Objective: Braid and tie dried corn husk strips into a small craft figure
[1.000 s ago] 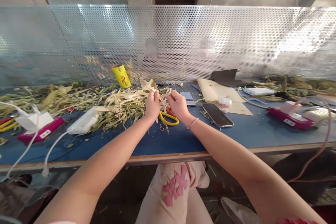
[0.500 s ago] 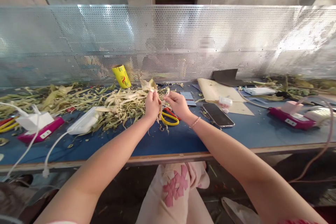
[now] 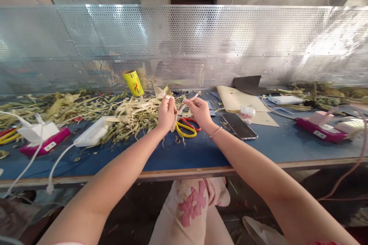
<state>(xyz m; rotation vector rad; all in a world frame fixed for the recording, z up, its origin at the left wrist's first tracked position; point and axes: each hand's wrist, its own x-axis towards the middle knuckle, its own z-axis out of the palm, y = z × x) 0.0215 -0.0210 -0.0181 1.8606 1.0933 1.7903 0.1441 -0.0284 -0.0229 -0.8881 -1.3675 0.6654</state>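
My left hand (image 3: 166, 114) is closed around a bundle of pale dried husk (image 3: 163, 92), whose broad leaf sticks up above the fingers. A thin pale husk strip (image 3: 181, 110) runs from that bundle to my right hand (image 3: 199, 111), which pinches it between thumb and fingers. Just below and between the hands lie scissors (image 3: 186, 133) with yellow and red handles; their blades are hidden. To the left spreads a heap of dried husks and stems (image 3: 130, 113) on the blue table (image 3: 184, 157).
A yellow cardboard tube (image 3: 133, 83) stands tilted behind the heap. Right of my hands are a phone (image 3: 239, 126), an earbud case (image 3: 247, 112) and brown paper (image 3: 238, 99). Magenta power strips with cables (image 3: 46, 143) sit at both sides. A perforated metal screen (image 3: 189, 46) closes the back.
My right hand has moved slightly right, away from the left, drawing the pale strip out longer between them. My left hand has barely moved.
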